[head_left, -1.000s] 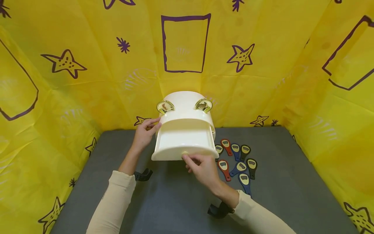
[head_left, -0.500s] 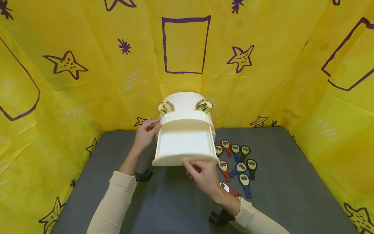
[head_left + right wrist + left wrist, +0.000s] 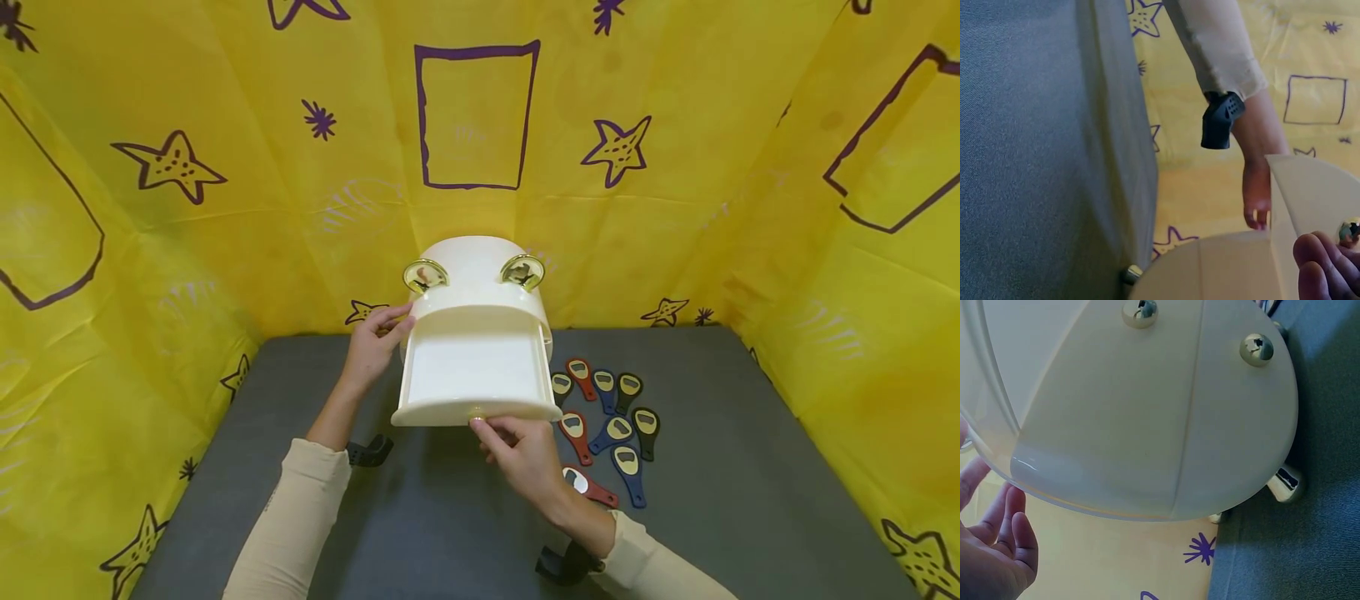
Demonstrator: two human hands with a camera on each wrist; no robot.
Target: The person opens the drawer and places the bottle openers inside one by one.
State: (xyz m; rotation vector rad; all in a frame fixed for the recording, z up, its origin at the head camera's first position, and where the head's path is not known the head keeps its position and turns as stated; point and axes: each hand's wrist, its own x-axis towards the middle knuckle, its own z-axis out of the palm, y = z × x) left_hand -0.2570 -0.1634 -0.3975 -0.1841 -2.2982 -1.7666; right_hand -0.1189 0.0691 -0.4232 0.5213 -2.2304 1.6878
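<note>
apparently, the opening is mostly done: at centre, the white drawer (image 3: pixel 431 414) stands far out, the right hand (image 3: pixel 527 457) pinching its knob (image 3: pixel 477 412), the left hand (image 3: pixel 369 346) relaxed against the box (image 3: pixel 476 267). whether more pulling is left, i cannot tell.

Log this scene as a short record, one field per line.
Left hand: touching the side of the cream box
Right hand: pinching the gold knob
Drawer: open, no items visible inside
Bottle openers: three red, three blue, three black
Openers' place: table, right of the box
Backdrop: yellow, purple drawings
</note>
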